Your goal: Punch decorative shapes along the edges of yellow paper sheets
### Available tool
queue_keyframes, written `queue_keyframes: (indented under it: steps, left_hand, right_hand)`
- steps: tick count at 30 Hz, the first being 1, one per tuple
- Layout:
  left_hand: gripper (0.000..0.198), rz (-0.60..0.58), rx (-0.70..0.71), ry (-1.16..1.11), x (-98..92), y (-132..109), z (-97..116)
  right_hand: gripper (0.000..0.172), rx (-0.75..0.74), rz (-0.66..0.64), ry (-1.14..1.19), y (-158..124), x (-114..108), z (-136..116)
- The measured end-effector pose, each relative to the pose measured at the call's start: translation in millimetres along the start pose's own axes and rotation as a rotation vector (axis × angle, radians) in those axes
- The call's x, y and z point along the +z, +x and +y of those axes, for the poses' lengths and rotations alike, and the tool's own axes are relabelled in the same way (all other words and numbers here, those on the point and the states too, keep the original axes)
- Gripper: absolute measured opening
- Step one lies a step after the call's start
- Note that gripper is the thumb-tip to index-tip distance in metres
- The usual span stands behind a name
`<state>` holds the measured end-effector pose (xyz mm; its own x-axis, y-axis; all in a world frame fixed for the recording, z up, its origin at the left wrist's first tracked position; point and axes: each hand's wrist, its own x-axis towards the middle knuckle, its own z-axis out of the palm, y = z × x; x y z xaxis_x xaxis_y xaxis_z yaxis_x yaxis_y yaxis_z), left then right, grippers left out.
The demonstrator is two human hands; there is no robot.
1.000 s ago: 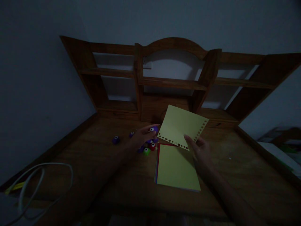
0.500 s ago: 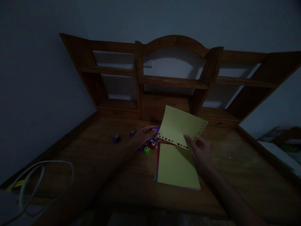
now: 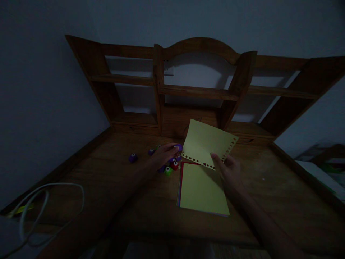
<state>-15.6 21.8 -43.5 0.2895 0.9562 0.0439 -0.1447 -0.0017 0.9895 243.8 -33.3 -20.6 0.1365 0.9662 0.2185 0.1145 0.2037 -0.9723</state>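
Note:
A purple craft punch (image 3: 178, 147) is gripped in my left hand (image 3: 165, 155), right at the left corner of a yellow paper sheet (image 3: 206, 142). That sheet is held up and tilted by my right hand (image 3: 229, 169), thumb on top. Small cut-out shapes run along its lower and right edges. Below it lies a stack of coloured paper (image 3: 203, 190), yellow on top with red and other colours at the left edge. Beside my left hand sit a red punch (image 3: 174, 165), a green punch (image 3: 167, 171) and several purple ones, partly hidden by the hand.
One purple punch (image 3: 133, 157) stands apart on the wooden desk (image 3: 107, 172). A wooden shelf unit (image 3: 199, 93) rises along the back. A white cable (image 3: 54, 184) loops at the left front. White papers (image 3: 320, 180) lie beyond the desk's right edge.
Both hands keep their holds, and the sheet and punch stay nearly in place. The view has shifted slightly.

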Motion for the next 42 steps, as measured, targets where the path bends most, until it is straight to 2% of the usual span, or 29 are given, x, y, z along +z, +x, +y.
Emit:
queue_keyframes:
  steps: [10, 18, 24, 31, 36, 42]
  left_hand:
    - [0.035, 0.032, 0.072, 0.07, -2.4, 0.2, -0.4]
    - [0.042, 0.034, 0.051, 0.149, 1.7, -2.3, 2.6]
    - [0.042, -0.013, 0.025, 0.173, 5.7, -7.0, 11.3]
    - [0.036, -0.062, -0.036, 0.147, 3.6, -5.0, 5.7]
    - [0.032, -0.117, -0.07, 0.222, 6.9, -10.3, 16.4]
    - [0.03, -0.117, -0.068, 0.226, 9.4, -11.9, 20.0]
  right_hand:
    - [0.036, 0.017, -0.009, 0.015, -0.5, -0.6, -3.4]
    - [0.033, 0.011, 0.004, -0.044, 1.8, -1.4, -0.2]
    - [0.033, 0.03, 0.002, -0.036, 1.3, 0.0, -1.4]
    - [0.036, 0.078, -0.062, -0.045, 1.3, 2.4, -2.0]
    - [0.038, 0.109, -0.078, -0.038, 1.6, 3.0, -3.3]
    - [0.042, 0.098, -0.073, -0.047, 1.9, 2.4, -3.0]
